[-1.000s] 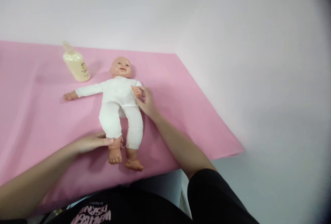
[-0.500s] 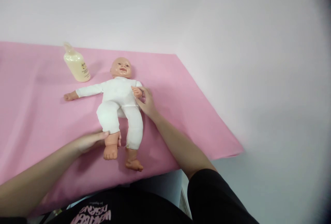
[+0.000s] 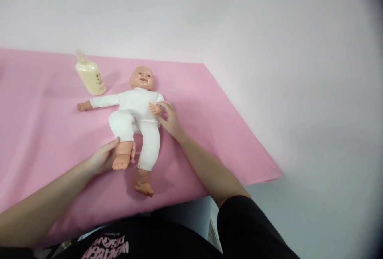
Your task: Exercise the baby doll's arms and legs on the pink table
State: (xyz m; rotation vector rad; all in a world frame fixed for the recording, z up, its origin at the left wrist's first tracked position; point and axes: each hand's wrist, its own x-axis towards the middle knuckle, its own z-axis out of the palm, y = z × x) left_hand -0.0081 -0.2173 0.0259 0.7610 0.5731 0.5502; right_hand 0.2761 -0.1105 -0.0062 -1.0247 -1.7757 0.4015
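A baby doll (image 3: 136,103) with a white cloth body lies face up, its head pointing away from me. My left hand (image 3: 105,156) is wrapped round the doll's lower leg just above the foot, thumb on the near side and fingertips showing on the other side. The knee on that side is bent and raised. With my right hand (image 3: 169,118) I grip the doll's forearm near its small hand, holding it against the side of the belly. The doll's other arm stretches out to the left, and its other leg hangs straight toward me.
A pump bottle (image 3: 91,77) of pale yellow liquid stands left of the doll's head. Pink cloth (image 3: 203,139) covers the table, whose edges show at the right and in front of me. A white wall (image 3: 167,15) rises behind.
My left hand has pushed the held leg up and a little left, bending its knee more. The other leg has swung left. My right hand has barely moved.
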